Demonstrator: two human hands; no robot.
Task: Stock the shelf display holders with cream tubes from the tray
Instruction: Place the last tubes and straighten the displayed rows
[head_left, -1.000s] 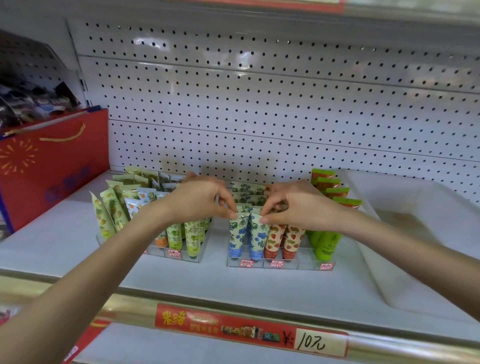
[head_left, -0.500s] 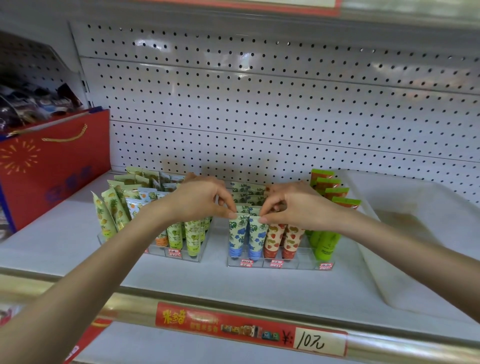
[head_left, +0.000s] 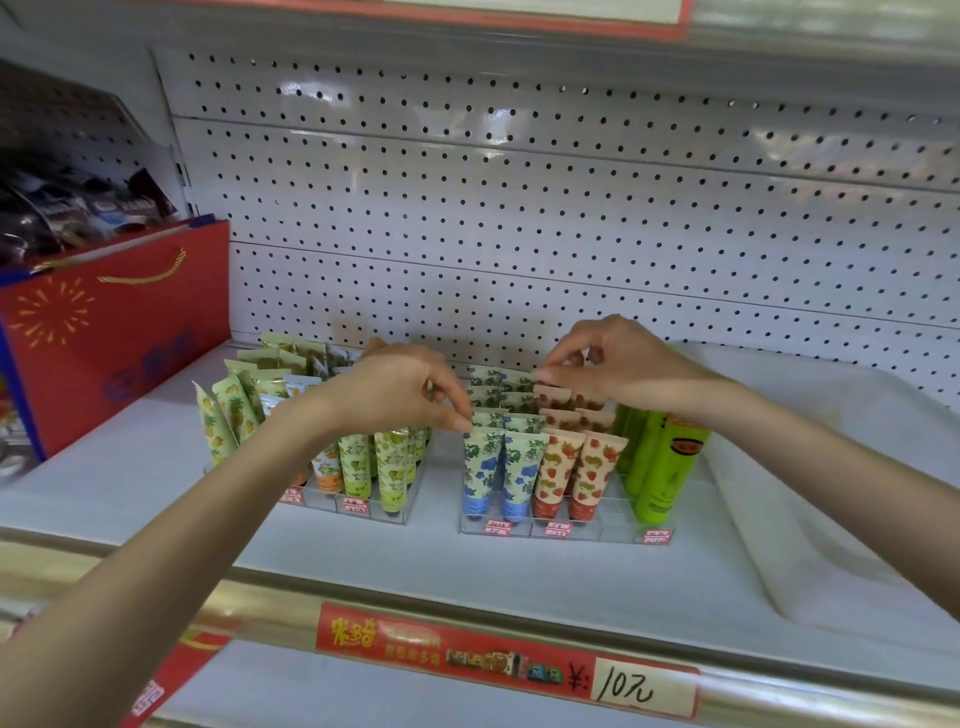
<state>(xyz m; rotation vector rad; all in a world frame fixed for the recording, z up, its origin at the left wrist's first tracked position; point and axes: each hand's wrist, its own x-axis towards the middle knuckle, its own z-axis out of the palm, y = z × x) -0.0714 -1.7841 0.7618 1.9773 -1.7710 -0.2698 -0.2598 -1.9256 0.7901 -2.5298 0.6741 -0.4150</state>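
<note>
Two clear display holders stand on the shelf. The left holder (head_left: 363, 512) carries pineapple, orange and green-fruit tubes. The right holder (head_left: 571, 534) carries blue-flower tubes (head_left: 519, 467), strawberry tubes (head_left: 592, 470) and plain green tubes (head_left: 670, 467). My left hand (head_left: 400, 389) pinches the top edge of the front-left blue-flower tube (head_left: 480, 467). My right hand (head_left: 628, 364) is over the back of the right holder. Its thumb and forefinger pinch the top of a rear tube (head_left: 511, 378) where the blue-flower and strawberry rows meet.
A white tray (head_left: 779, 525) lies on the shelf to the right of the holders. A red gift bag (head_left: 109, 332) stands at the left. White pegboard (head_left: 519, 218) backs the shelf. A price strip (head_left: 509, 657) runs along the front rail.
My right hand has left the front row and moved up and back to the rear tubes. My left hand has stayed on the front blue-flower tube.
</note>
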